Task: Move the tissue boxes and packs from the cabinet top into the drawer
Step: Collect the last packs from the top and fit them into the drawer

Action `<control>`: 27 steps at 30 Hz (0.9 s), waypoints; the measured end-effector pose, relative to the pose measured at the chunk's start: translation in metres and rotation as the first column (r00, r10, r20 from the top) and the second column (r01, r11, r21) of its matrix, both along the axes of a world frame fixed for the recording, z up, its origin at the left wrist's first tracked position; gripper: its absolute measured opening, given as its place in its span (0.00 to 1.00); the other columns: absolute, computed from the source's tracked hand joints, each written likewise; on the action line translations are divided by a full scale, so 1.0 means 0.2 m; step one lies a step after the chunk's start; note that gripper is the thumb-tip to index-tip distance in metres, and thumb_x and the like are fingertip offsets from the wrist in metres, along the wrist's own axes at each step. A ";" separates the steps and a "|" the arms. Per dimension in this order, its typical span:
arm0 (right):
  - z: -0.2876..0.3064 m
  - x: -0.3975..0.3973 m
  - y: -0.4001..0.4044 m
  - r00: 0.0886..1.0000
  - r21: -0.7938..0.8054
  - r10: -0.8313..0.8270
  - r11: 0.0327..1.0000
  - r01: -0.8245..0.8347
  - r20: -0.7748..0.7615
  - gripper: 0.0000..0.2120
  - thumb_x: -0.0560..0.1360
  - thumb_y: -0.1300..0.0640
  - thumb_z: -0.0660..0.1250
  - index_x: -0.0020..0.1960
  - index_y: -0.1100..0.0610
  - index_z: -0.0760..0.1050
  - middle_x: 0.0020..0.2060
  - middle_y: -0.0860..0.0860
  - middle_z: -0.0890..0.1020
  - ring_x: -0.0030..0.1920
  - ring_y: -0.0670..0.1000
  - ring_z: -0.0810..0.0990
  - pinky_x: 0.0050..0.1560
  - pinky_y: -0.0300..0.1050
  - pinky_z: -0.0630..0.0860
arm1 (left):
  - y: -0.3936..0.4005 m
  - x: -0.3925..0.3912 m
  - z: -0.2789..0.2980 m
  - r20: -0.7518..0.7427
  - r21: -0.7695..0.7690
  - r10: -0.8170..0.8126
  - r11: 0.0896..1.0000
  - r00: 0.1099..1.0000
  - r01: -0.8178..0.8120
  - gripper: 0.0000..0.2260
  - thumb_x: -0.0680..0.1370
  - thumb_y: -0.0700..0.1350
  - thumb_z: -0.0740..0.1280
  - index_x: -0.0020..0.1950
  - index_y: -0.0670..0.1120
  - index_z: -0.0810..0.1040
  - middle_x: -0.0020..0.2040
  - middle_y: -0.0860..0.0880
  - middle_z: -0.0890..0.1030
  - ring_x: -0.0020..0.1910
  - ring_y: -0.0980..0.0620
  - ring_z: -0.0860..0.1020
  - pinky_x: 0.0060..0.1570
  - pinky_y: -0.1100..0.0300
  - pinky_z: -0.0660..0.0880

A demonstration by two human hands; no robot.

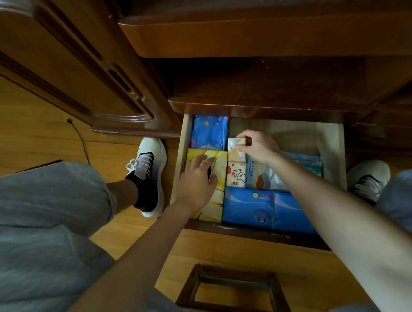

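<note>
Drawer [340,148]: pulled out from the dark, glossy wooden cabinet [265,40]; pale raw-wood walls, rectangular, and the landmark for all below.
Yellow tissue box [218,160]: flat cardboard block with black line drawing, lying along the drawer's left wall.
Left hand [196,180]: palm down on the yellow box, fingers straight and spread, pressing rather than gripping.
Small cream pack [236,163]: soft plastic wrap, red cartoon print, just right of the yellow box near the drawer's middle.
Right hand [257,148]: grip closed as a pinch, thumb and fingers curled round the far end of the cream pack.
Blue packs at the back [208,134]: shiny crinkled film, in the drawer's far left corner.
Blue packs at the front [248,208]: smooth, brick-shaped, along the drawer's front edge (partly under the right forearm).
Pale blue-white pack [258,172]: glossy film, right of the cream pack; its far side is hidden by the arm.
Floor [32,131]: warm wood planks around the drawer.
Shoe [151,173]: white and black, laced, left of the drawer.
Stool frame [231,293]: dark square wood, in front of the drawer.
</note>
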State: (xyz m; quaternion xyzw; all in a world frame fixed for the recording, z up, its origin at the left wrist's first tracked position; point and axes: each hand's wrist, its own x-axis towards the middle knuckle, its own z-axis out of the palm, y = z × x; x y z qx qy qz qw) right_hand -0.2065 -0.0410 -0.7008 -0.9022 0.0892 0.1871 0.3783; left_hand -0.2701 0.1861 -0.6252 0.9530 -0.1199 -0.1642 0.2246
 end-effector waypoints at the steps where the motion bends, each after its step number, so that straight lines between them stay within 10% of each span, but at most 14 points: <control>1: 0.01 0.01 -0.01 1.000 -0.032 0.019 0.999 -0.020 -0.017 0.14 0.76 0.39 0.70 0.60 0.40 0.77 0.49 0.41 0.81 0.42 0.43 0.79 0.37 0.42 0.72 | -0.01 -0.02 -0.01 -0.060 0.088 -0.082 0.992 0.995 0.087 0.24 0.80 0.49 0.65 0.76 0.48 0.68 0.78 0.47 0.64 0.74 0.45 0.66 0.67 0.49 0.72; 4: 0.03 0.00 -0.02 0.997 -0.108 0.056 0.992 -0.060 -0.046 0.16 0.77 0.37 0.67 0.62 0.40 0.76 0.50 0.42 0.83 0.43 0.45 0.81 0.39 0.44 0.76 | -0.01 -0.06 -0.06 -0.193 0.258 -0.166 0.942 0.967 0.214 0.30 0.81 0.53 0.64 0.81 0.50 0.58 0.82 0.50 0.51 0.75 0.43 0.64 0.67 0.46 0.71; 11: 0.23 -0.06 0.03 0.999 -0.020 0.004 1.000 -0.005 -0.047 0.28 0.82 0.36 0.58 0.79 0.40 0.58 0.74 0.51 0.72 0.66 0.56 0.77 0.57 0.54 0.78 | -0.02 0.03 0.06 -0.255 0.275 -0.197 0.924 0.947 0.267 0.28 0.82 0.55 0.61 0.80 0.48 0.62 0.80 0.47 0.58 0.79 0.44 0.56 0.73 0.45 0.62; 15: 0.48 -0.09 -0.05 0.993 0.040 0.071 0.997 -0.068 -0.093 0.23 0.82 0.45 0.65 0.75 0.50 0.71 0.72 0.51 0.75 0.70 0.54 0.74 0.67 0.52 0.72 | 0.00 0.07 0.23 -0.311 0.238 -0.176 0.937 0.934 0.256 0.31 0.82 0.55 0.62 0.81 0.49 0.56 0.82 0.47 0.54 0.79 0.42 0.56 0.73 0.45 0.64; 20: 1.12 -0.11 -0.11 0.986 0.098 0.147 0.983 -0.155 0.082 0.09 0.78 0.50 0.70 0.59 0.45 0.82 0.53 0.44 0.86 0.49 0.45 0.86 0.49 0.45 0.82 | -0.03 0.18 0.70 0.141 0.076 -0.134 0.989 0.981 0.124 0.21 0.80 0.53 0.63 0.73 0.55 0.71 0.73 0.53 0.71 0.69 0.49 0.72 0.62 0.50 0.75; 23: 1.63 -0.14 -0.06 0.945 0.179 0.214 0.948 -0.261 0.246 0.12 0.75 0.44 0.69 0.58 0.44 0.81 0.48 0.43 0.87 0.41 0.48 0.87 0.30 0.37 0.75 | 0.01 0.27 1.08 0.543 -0.061 -0.035 0.995 0.839 0.081 0.13 0.79 0.51 0.63 0.62 0.57 0.79 0.61 0.56 0.79 0.57 0.54 0.79 0.47 0.59 0.76; 27: 2.20 -0.12 -0.08 0.827 0.177 0.066 0.964 -0.197 0.558 0.09 0.78 0.48 0.67 0.54 0.46 0.83 0.44 0.45 0.88 0.38 0.49 0.87 0.31 0.36 0.76 | 0.04 0.42 1.57 0.750 -0.210 0.104 0.974 0.653 0.087 0.10 0.79 0.49 0.62 0.55 0.58 0.81 0.52 0.60 0.80 0.47 0.60 0.78 0.40 0.64 0.70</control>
